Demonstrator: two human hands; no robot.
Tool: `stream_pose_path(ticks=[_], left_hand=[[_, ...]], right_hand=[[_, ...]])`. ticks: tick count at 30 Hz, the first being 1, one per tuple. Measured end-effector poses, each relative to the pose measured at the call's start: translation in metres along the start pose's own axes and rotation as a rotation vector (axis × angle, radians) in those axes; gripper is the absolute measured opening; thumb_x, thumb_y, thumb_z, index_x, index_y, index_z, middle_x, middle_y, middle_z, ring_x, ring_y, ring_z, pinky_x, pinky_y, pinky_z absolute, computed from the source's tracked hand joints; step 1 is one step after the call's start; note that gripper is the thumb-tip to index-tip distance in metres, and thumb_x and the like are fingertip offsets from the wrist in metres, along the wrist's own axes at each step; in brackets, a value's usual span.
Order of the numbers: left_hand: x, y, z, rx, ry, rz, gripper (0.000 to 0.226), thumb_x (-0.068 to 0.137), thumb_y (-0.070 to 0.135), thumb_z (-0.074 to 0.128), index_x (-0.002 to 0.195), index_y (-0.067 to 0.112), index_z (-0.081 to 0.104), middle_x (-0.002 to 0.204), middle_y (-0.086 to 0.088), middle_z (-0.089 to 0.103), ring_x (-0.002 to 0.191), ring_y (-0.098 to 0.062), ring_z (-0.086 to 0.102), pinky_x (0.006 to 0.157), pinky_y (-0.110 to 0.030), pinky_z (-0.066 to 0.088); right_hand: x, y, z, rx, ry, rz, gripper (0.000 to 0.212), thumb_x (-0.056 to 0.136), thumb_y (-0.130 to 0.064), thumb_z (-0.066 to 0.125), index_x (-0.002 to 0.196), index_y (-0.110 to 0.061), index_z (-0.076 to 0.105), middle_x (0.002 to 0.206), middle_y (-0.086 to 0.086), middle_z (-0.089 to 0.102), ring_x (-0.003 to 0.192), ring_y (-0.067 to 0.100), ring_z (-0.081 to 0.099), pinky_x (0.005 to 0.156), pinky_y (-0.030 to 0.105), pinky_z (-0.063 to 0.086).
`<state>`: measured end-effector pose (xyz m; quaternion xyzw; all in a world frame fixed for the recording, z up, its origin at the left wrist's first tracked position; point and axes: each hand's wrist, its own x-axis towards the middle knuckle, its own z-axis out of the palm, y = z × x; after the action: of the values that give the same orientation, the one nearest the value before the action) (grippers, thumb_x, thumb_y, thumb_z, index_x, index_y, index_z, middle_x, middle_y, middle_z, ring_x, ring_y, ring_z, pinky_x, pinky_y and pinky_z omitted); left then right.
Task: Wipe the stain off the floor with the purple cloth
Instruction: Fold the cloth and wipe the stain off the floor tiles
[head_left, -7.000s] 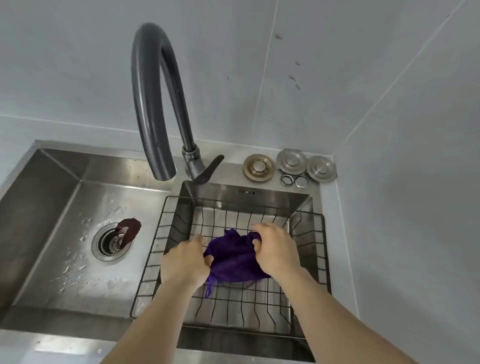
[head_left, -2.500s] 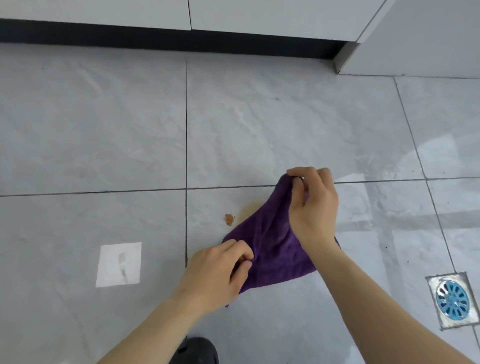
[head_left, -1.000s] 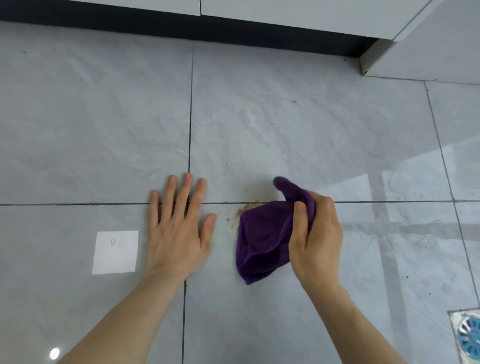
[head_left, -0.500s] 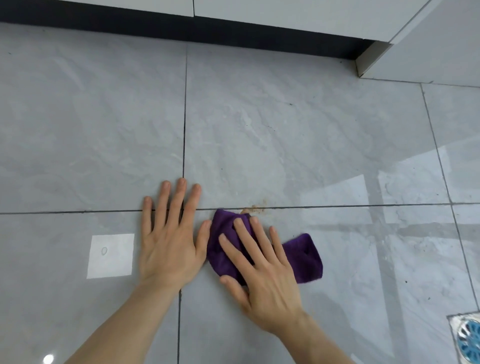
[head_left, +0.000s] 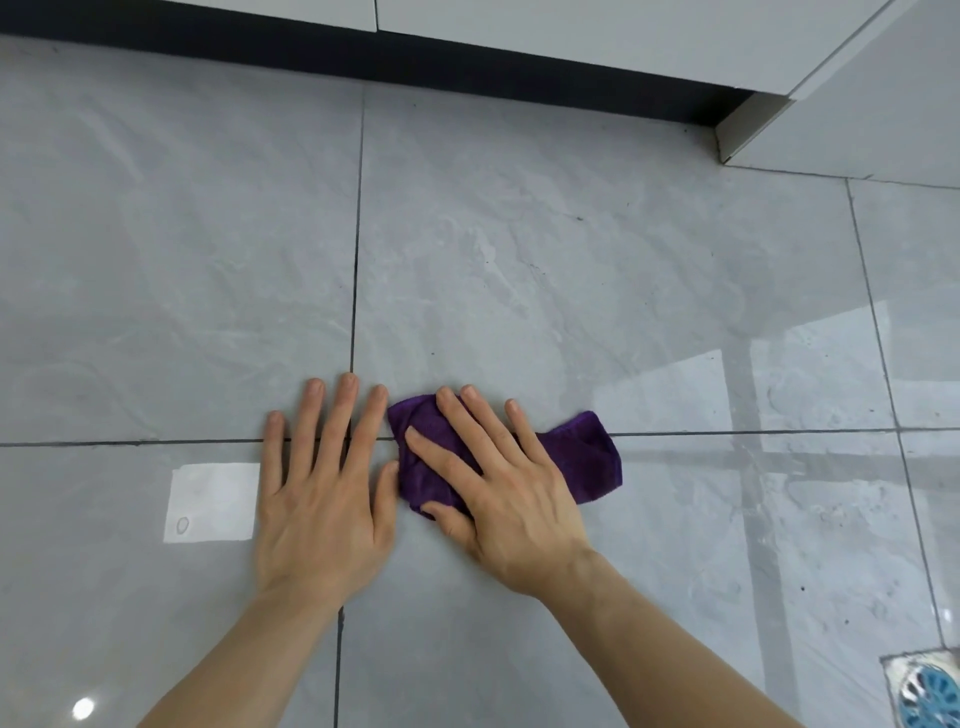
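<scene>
The purple cloth lies folded flat on the grey floor tiles, across a grout line. My right hand presses down on its left part with the fingers spread and the thumb at its near edge. My left hand rests flat on the floor just left of the cloth, fingers apart, holding nothing. No stain shows; the spot under the cloth and my right hand is hidden.
A dark plinth under white cabinets runs along the far edge. A cabinet corner juts out at the upper right. A floor drain with a blue insert sits at the lower right. A bright square reflection lies left of my left hand.
My right hand has pushed the cloth forward over the grout line, covering the brownish smear seen there half a second ago. My left hand stays flat in place.
</scene>
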<state>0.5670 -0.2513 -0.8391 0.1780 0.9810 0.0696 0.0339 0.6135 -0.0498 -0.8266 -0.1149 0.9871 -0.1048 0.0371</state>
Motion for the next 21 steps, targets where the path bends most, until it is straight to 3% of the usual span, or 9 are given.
stream_pose_path(ticks=[5, 15, 21], left_hand=[[0.0, 0.0, -0.002, -0.011, -0.011, -0.003, 0.069, 0.103, 0.049, 0.028, 0.166, 0.024, 0.017, 0.175, -0.005, 0.018, 0.164, -0.027, 0.008, 0.129, -0.059, 0.014], [0.0, 0.001, -0.005, -0.025, -0.018, -0.008, 0.068, 0.103, 0.049, 0.027, 0.166, 0.024, 0.019, 0.175, -0.004, 0.019, 0.163, -0.027, 0.008, 0.13, -0.057, 0.012], [0.0, 0.0, -0.003, -0.018, -0.02, -0.009, 0.068, 0.103, 0.048, 0.028, 0.166, 0.024, 0.019, 0.175, -0.004, 0.018, 0.164, -0.026, 0.007, 0.13, -0.058, 0.013]], right_hand=[[0.023, 0.009, -0.004, 0.054, 0.064, 0.17, 0.057, 0.108, -0.055, 0.036, 0.159, -0.031, 0.031, 0.173, 0.005, 0.015, 0.161, 0.021, 0.006, 0.129, 0.051, 0.017], [0.031, 0.009, -0.008, 0.093, 0.09, 0.35, 0.056, 0.109, -0.045, 0.036, 0.161, -0.026, 0.026, 0.174, 0.006, 0.012, 0.161, 0.023, 0.003, 0.131, 0.045, 0.011], [0.024, 0.005, -0.008, 0.13, 0.161, 0.516, 0.054, 0.109, -0.037, 0.042, 0.16, -0.021, 0.032, 0.173, 0.011, 0.015, 0.161, 0.028, 0.009, 0.129, 0.045, 0.019]])
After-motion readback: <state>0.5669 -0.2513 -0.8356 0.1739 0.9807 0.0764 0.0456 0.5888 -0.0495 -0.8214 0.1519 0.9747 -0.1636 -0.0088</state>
